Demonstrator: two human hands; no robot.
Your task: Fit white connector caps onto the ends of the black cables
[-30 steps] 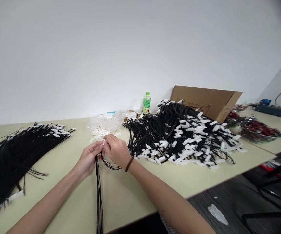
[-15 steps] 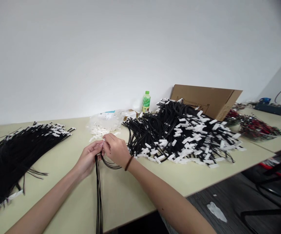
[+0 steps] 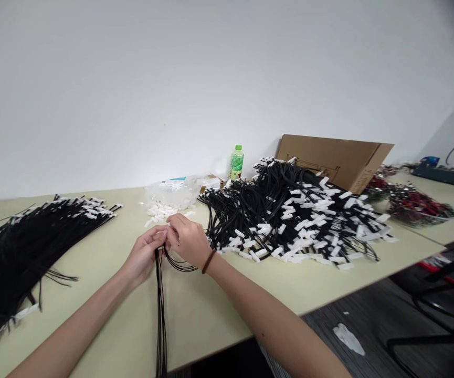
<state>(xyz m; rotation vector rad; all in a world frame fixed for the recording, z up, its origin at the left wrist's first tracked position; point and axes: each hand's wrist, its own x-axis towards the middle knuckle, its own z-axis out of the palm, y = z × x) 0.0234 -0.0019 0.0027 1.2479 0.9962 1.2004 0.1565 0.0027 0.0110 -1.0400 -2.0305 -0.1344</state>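
Grip of the left hand (image 3: pixel 145 252) is closed on black cables (image 3: pixel 161 299), I cannot tell what the right hand (image 3: pixel 190 239) holds, and the dangling lengths' weight could tug strands loose.

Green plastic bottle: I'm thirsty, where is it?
In the head view, the bottle stands just right of centre, by the white wall, left of the brown cardboard box.

The black cables (image 3: pixel 161 315) look matt, the plastic bag (image 3: pixel 187 193) glossy.
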